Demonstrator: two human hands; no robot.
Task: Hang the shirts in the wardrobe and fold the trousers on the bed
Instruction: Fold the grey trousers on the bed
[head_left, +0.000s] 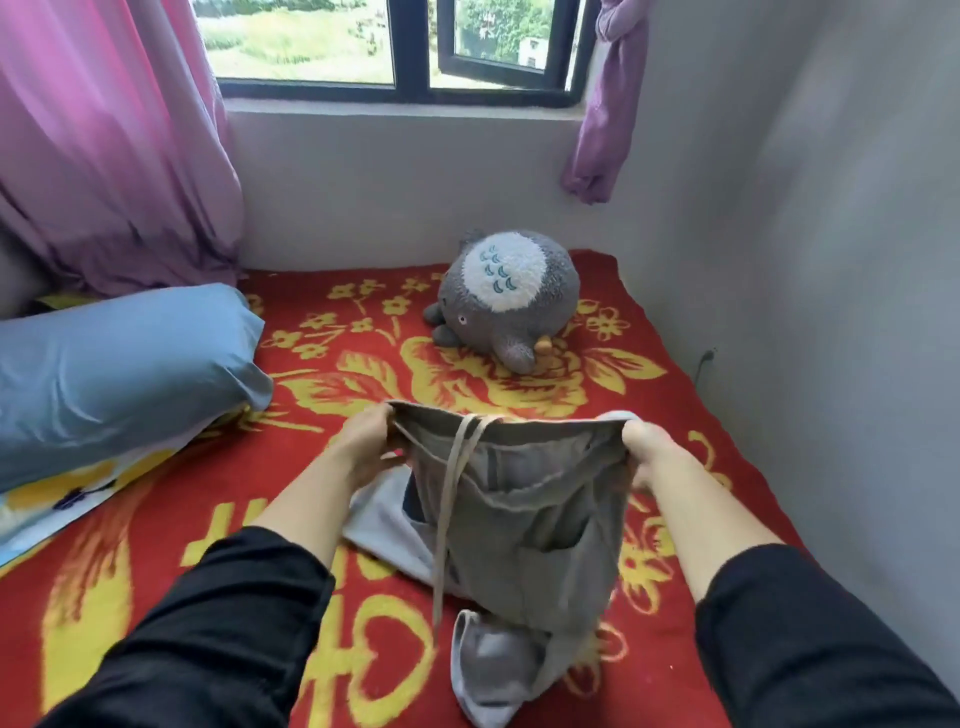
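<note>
Grey trousers (524, 519) with a long pale drawstring hang in front of me above the bed (332, 364), held up by the waistband. My left hand (363, 441) grips the left end of the waistband and my right hand (647, 449) grips the right end. The legs droop down and bunch on the red and yellow floral blanket. A lighter grey garment (379, 525) lies on the bed behind the trousers, partly hidden. No wardrobe is in sight.
A blue pillow (119, 374) lies at the left on the bed. A grey plush toy (506, 296) sits near the far wall under the window (395, 47). Pink curtains (104, 145) hang at the left; a white wall borders the bed on the right.
</note>
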